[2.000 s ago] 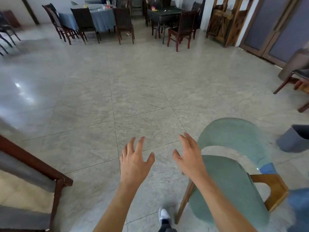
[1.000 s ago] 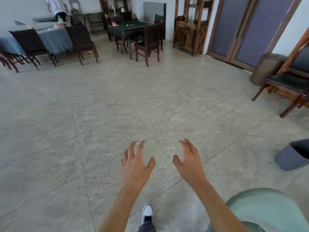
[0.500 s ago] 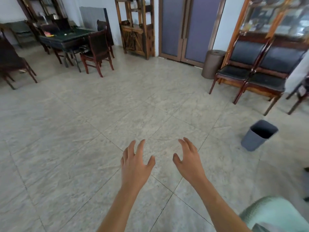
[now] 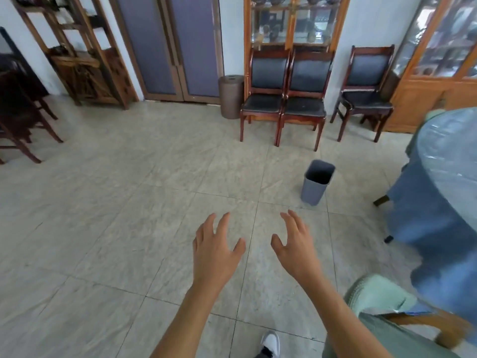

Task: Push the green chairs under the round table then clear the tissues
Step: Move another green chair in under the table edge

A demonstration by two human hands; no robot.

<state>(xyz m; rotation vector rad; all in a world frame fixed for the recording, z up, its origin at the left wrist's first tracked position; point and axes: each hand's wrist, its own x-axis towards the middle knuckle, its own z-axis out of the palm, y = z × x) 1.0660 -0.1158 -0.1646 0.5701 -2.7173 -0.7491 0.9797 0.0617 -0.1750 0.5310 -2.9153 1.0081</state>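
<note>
A green chair (image 4: pixel 379 295) with a curved padded back and a wooden arm sits at the bottom right, beside the round table (image 4: pixel 449 161), which wears a blue cloth under clear plastic. My left hand (image 4: pixel 214 251) and my right hand (image 4: pixel 296 246) hover over the bare floor with fingers spread, holding nothing. The right forearm passes just left of the chair's back without touching it. No tissues show in this view.
A small grey bin (image 4: pixel 316 184) stands on the floor left of the table. Three dark wooden chairs (image 4: pixel 284 99) line the far wall beside a brown cylinder bin (image 4: pixel 231 96). Glass cabinets, double doors and a shelf stand behind. My white shoe (image 4: pixel 271 343) is below.
The view has swung right: the far dining tables left the frame, and the wall chairs, grey bin and round blue table came in. Both hands kept their spread pose.
</note>
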